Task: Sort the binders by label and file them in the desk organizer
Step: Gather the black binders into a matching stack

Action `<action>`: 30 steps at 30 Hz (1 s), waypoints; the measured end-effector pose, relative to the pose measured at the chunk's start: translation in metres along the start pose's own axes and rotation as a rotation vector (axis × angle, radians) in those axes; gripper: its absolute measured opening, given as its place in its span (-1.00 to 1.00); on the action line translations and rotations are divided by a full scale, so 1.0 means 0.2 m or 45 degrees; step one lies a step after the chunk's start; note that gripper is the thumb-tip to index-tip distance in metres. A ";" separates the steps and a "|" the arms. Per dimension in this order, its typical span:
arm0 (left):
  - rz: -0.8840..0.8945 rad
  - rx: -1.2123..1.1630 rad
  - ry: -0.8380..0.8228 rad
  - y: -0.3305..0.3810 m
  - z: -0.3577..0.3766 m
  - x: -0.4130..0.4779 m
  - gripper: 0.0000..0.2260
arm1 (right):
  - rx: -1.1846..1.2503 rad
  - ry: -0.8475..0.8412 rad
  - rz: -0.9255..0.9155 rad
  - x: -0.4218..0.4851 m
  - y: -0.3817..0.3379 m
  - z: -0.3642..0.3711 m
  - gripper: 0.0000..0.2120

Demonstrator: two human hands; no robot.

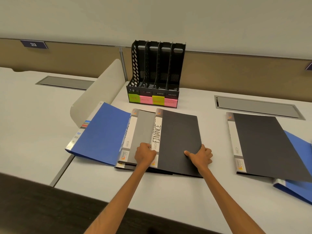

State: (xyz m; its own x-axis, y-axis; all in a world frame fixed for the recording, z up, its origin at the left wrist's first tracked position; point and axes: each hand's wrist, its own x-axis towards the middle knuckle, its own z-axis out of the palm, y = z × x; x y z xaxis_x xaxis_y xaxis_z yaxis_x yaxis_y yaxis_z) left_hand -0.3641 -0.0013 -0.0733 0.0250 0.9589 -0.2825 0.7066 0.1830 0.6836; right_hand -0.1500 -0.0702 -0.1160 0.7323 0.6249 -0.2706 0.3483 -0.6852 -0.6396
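A black binder (179, 137) with FINANCE written on its white spine label lies on top of a pile in the middle of the desk. My left hand (144, 154) grips its spine edge near the front. My right hand (200, 155) holds its right edge, thumb flat on the cover. Under it lie a grey binder (143, 130) and a blue binder (101, 134) fanned out to the left. The black desk organizer (157, 73) stands behind, its slots empty, with green and pink sticky labels along its base; the leftmost reads HR.
To the right lie another black binder (263, 146) and, partly under it, a blue binder (297, 188) at the frame edge. A curved beige divider (99, 92) stands left of the pile. Grey cable hatches (256, 107) are set into the desk.
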 end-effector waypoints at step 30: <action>0.340 0.233 -0.683 0.87 1.07 -0.45 -0.38 | -0.222 0.448 0.244 0.34 0.76 -1.17 -0.28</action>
State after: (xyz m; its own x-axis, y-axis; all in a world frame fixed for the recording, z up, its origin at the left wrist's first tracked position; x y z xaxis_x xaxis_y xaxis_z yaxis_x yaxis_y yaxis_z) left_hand -0.0934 -0.1016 -0.0731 0.5350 0.7157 -0.4488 0.7354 -0.1331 0.6644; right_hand 0.0899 -0.2201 -0.0639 0.9377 0.3352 -0.0914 0.2581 -0.8482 -0.4625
